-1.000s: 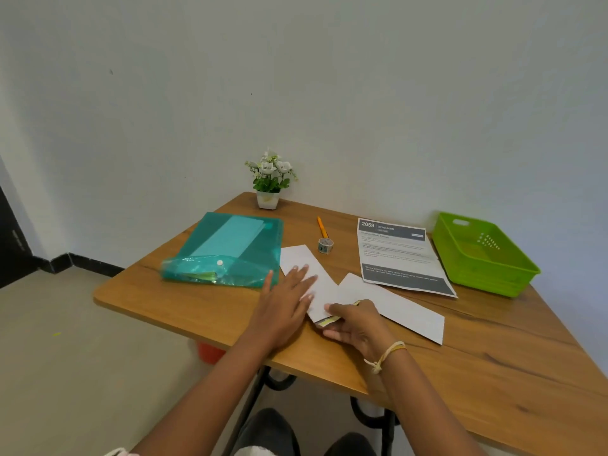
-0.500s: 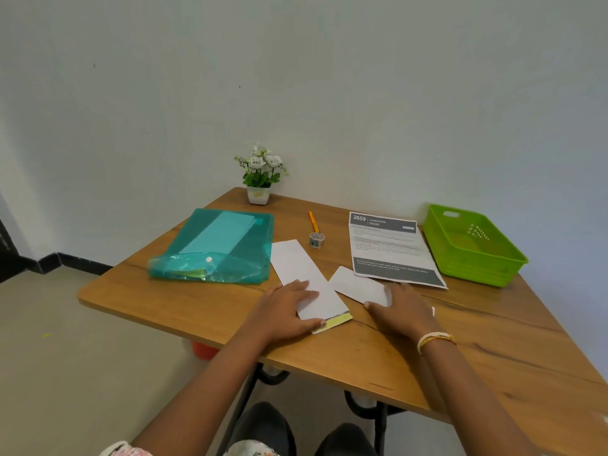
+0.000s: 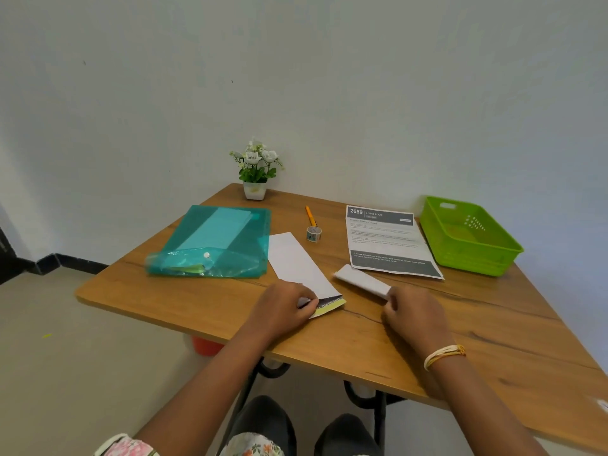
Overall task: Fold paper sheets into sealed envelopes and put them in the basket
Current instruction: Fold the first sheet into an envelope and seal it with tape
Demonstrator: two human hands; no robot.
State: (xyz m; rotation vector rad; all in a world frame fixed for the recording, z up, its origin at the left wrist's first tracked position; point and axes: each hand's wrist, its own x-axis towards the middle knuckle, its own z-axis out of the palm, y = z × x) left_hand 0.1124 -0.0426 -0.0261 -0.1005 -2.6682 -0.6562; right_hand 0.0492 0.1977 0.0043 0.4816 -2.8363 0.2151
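Head view: the left hand (image 3: 282,307) pinched the near end of a long white envelope (image 3: 301,264) on the desk (image 3: 427,330). The right hand (image 3: 413,312), curled, gripped a folded paper sheet (image 3: 360,280). The green basket (image 3: 467,238) sat far right, well apart.

On the printed sheet (image 3: 388,241) right of centre in the frame, I read "2659" and "LIVING ROOM" in its dark header band. The body text and the white line in its dark footer are too small for me to make out.

The envelope (image 3: 304,268) under my left hand (image 3: 279,307) carries lettering on its yellow edge, too blurred to read.
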